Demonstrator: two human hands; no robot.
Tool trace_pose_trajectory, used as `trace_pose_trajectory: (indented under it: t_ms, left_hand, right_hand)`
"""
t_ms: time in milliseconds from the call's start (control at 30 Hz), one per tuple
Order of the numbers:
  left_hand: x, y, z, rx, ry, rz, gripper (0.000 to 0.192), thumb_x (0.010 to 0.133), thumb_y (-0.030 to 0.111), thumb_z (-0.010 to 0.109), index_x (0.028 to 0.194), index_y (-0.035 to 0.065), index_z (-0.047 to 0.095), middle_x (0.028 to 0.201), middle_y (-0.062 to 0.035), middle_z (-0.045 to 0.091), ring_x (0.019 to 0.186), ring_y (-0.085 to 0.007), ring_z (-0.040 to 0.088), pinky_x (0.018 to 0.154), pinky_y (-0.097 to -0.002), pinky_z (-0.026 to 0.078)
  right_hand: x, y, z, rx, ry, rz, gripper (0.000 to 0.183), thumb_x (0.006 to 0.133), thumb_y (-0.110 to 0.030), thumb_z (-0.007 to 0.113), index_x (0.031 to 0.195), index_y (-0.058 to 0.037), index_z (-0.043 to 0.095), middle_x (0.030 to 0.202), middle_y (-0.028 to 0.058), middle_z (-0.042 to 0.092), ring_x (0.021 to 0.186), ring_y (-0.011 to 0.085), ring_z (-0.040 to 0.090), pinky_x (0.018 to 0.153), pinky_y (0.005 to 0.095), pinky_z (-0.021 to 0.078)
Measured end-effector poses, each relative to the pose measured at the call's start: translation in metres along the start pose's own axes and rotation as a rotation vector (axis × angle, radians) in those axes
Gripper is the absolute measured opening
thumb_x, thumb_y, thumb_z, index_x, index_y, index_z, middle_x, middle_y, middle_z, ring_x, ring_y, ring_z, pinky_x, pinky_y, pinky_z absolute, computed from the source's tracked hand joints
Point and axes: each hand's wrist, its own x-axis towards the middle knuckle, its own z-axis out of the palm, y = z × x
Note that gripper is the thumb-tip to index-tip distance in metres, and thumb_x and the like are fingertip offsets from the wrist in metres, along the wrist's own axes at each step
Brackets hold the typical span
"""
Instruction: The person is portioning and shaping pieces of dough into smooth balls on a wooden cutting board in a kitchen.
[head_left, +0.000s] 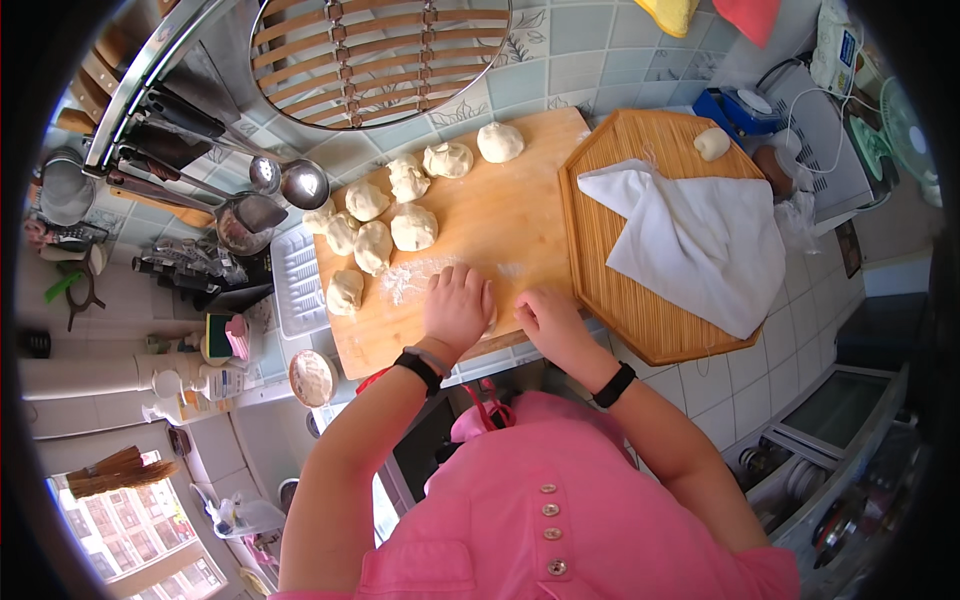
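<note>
My left hand (458, 306) lies palm down near the front edge of a wooden board (480, 225), pressing on a piece of dough that is mostly hidden beneath it. To its right, my right hand (551, 322) is held with curled fingers over the board's front edge; whether anything is inside them cannot be told. Several dough lumps, one of them a rounded piece (413, 228), sit along the board's left and back. A patch of flour (411, 279) lies beside my left hand. One dough lump (345, 292) rests apart near the left edge.
An octagonal slatted tray (615, 330) at the right carries a white cloth (697, 240) and a small dough roll (712, 144). Left of the board are a white plastic tray (300, 281) and a bowl of flour (313, 378). Ladles (304, 184) hang at the back left.
</note>
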Motion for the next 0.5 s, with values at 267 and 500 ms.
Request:
trace_pose_trajectory:
  t_ms: [267, 500]
  left_hand:
    - [0.039, -0.014, 0.011, 0.051, -0.054, -0.059, 0.023, 0.092, 0.026, 0.06, 0.077, 0.0097, 0.065, 0.082, -0.0093, 0.062, 0.084, -0.0318, 0.06, 0.077, -0.0442, 0.046]
    - [0.026, -0.012, -0.002, -0.087, -0.023, -0.154, 0.028, 0.094, 0.027, 0.061, 0.075, 0.0076, 0.064, 0.076, -0.0129, 0.063, 0.073, -0.035, 0.063, 0.067, -0.0462, 0.051]
  right_hand:
    - [0.003, -0.004, -0.002, -0.049, -0.053, 0.044, 0.021, 0.088, -0.016, 0.069, 0.098, -0.0005, 0.059, 0.088, 0.0155, 0.063, 0.085, 0.0353, 0.06, 0.074, 0.0447, 0.0474]
    - [0.021, -0.034, 0.013, 0.193, -0.131, 0.063, 0.047, 0.084, -0.026, 0.078, 0.112, 0.0011, 0.051, 0.087, 0.0211, 0.065, 0.076, 0.0399, 0.063, 0.069, 0.0472, 0.0501]
